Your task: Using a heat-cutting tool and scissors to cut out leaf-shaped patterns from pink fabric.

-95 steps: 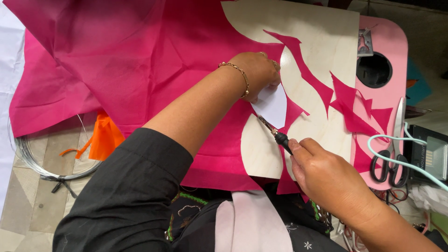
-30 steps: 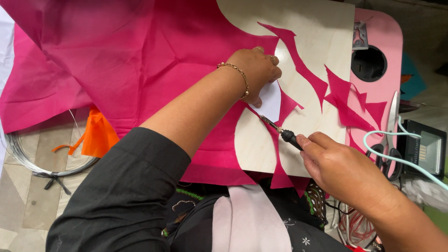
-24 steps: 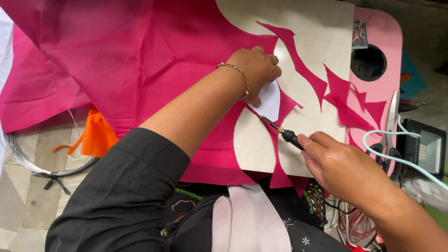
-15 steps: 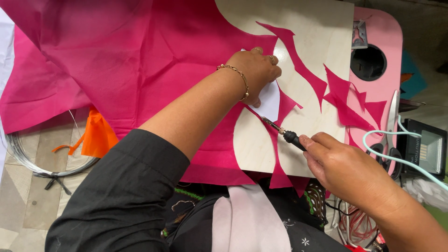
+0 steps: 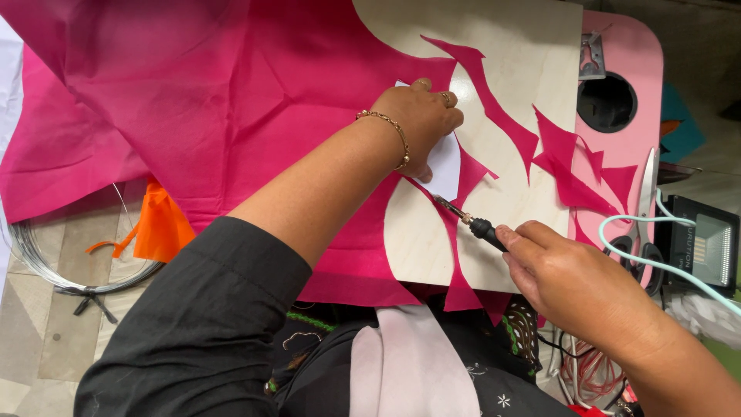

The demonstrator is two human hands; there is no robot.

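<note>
A big sheet of pink fabric (image 5: 208,85) lies over a pale wooden board (image 5: 525,46). My left hand (image 5: 421,120), with a gold bracelet and ring, presses a white paper template (image 5: 444,166) flat onto the fabric. My right hand (image 5: 571,282) grips a black-handled hot cutting tool (image 5: 475,224); its metal tip touches the fabric at the template's lower edge. Several cut pink fabric scraps (image 5: 567,166) lie on the board to the right.
A pink table (image 5: 629,69) with a round hole lies under the board. Scissors (image 5: 644,208) and a pale green cord (image 5: 664,262) are at right, beside a small black lamp (image 5: 702,247). Orange fabric (image 5: 158,228) and a wire coil (image 5: 54,266) lie at left.
The tool's tip has moved slightly along the template's edge; my left hand stays pressed on the template. Earlier the tool sat a little lower.
</note>
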